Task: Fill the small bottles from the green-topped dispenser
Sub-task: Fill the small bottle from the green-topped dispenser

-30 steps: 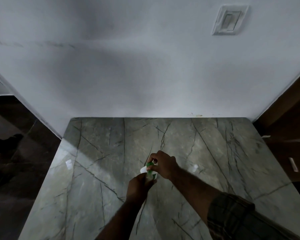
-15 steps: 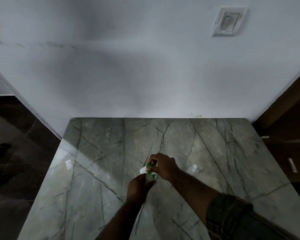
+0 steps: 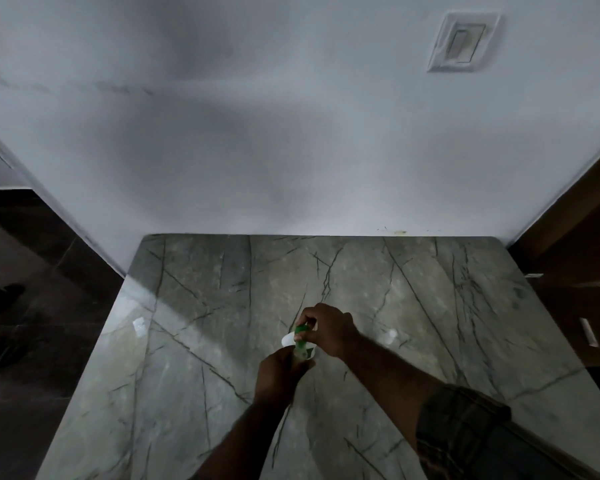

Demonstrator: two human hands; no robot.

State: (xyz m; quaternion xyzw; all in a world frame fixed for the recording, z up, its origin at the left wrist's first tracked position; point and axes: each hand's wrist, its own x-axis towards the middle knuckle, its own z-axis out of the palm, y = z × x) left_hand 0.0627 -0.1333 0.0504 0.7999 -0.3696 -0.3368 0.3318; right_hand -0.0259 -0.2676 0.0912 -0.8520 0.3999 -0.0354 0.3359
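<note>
Gripping the green-topped dispenser [image 3: 301,332], your right hand [image 3: 329,329] fingers close around it; left hand [image 3: 278,374] apparently clasps a small bottle [image 3: 303,353]. Misalignment spills onto worktop [image 3: 201,306] toward 6 o'clock.

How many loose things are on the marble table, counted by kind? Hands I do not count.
Green-topped dispenser, held by the left hand and right hand: 1
Small pale items lying loose, too blurred to name: 2
Total: 3

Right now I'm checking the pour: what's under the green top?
Under the green top, a white container shows, with the left hand gripping below. The hands hide any small bottle or liquid.
</note>
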